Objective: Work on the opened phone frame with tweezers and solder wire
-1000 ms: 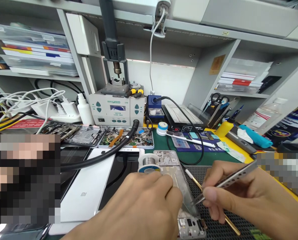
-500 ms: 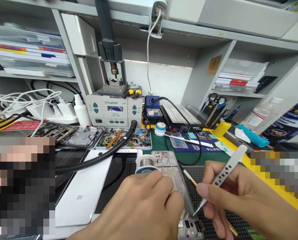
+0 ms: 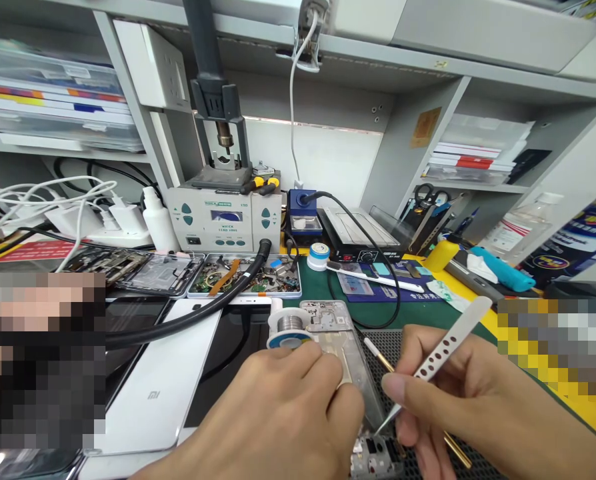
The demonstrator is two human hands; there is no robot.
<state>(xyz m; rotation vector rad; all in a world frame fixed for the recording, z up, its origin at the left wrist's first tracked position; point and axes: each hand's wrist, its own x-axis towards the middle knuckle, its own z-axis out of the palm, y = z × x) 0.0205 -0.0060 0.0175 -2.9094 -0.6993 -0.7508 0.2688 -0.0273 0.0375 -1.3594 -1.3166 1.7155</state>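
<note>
Over open phone (image 3: 355, 357), left hand (image 3: 291, 407) palm-down

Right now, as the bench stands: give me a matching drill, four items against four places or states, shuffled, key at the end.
Items
1. Tweezers
2. White-and-blue spool
3. White-handled brush
4. White phone back with the MI logo

Places or states
A. Lying partly across the blue mat
B. Crossed by the thick black hose
C. Gripped in the right hand, tips pointing down
D. Wound with grey wire

Right pairs: 1-C, 2-D, 3-A, 4-B
</note>
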